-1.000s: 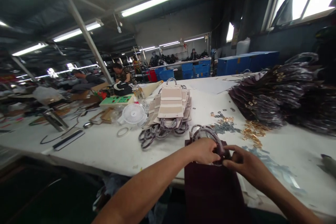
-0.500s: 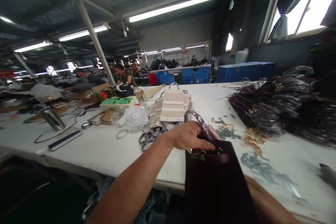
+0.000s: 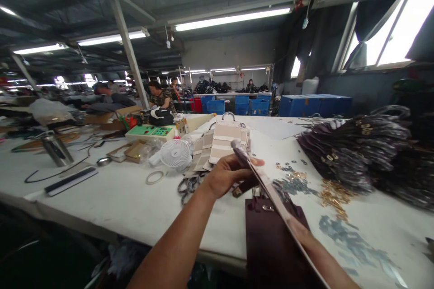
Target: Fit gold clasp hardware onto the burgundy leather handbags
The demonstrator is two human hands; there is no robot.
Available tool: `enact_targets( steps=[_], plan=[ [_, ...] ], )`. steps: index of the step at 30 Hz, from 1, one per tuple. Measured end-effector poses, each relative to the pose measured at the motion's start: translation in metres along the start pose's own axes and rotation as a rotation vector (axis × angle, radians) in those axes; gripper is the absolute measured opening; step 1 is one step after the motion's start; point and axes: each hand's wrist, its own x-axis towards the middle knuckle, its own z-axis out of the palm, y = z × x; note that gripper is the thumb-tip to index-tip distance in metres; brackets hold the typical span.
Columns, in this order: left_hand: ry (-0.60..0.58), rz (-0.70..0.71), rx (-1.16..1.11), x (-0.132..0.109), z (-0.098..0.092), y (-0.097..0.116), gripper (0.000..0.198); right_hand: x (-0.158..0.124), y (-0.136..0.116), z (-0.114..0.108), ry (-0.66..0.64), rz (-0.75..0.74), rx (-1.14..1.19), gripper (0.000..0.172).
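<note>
A bag panel point(image 3: 271, 192) with a pale back is turned nearly edge-on, tilted between my hands. My left hand point(image 3: 222, 176) is closed on its top end, where a plastic-wrapped handle shows. Along its lower right side, my right hand point(image 3: 301, 235) grips it, with the fingertips partly hidden. Beneath lies another dark maroon panel point(image 3: 271, 239), with a gold metal fitting point(image 3: 267, 208) near its upper edge. Beyond my left hand lie beige-backed panels point(image 3: 225, 137) in a stack. Gold fittings point(image 3: 335, 196) and grey metal strips point(image 3: 354, 239) lie to the right.
A heap of wrapped maroon panels point(image 3: 352, 144) stands at the right of the white table point(image 3: 135, 207). To the left are a white fan point(image 3: 175, 153), a tape roll point(image 3: 154, 177), a steel flask point(image 3: 57, 150) and a green control box point(image 3: 149, 131). Other people sit farther back.
The panel in my hands has turned from facing me to nearly edge-on, its pale back showing. A second maroon panel now shows beneath it. My right hand has come into view at its side.
</note>
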Motion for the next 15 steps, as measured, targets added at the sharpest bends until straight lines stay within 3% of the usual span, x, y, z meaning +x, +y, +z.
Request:
enact_targets(
  steps=[3,6,11,15],
  plan=[
    [0.312,0.050,-0.185,0.003,-0.019,-0.031,0.052,0.042,-0.009,-0.004,0.081,0.160,0.314,0.062],
    [0.451,0.008,-0.343,-0.002,-0.036,-0.052,0.059,0.088,-0.027,-0.011,0.113,0.121,0.382,0.066],
    [0.728,0.047,-0.193,-0.028,-0.060,-0.073,0.061,0.213,-0.081,0.012,0.076,-0.152,0.176,0.047],
    [0.929,-0.022,-0.016,-0.061,-0.066,-0.122,0.058,0.334,-0.116,0.046,0.302,-0.315,-0.317,0.046]
  ],
)
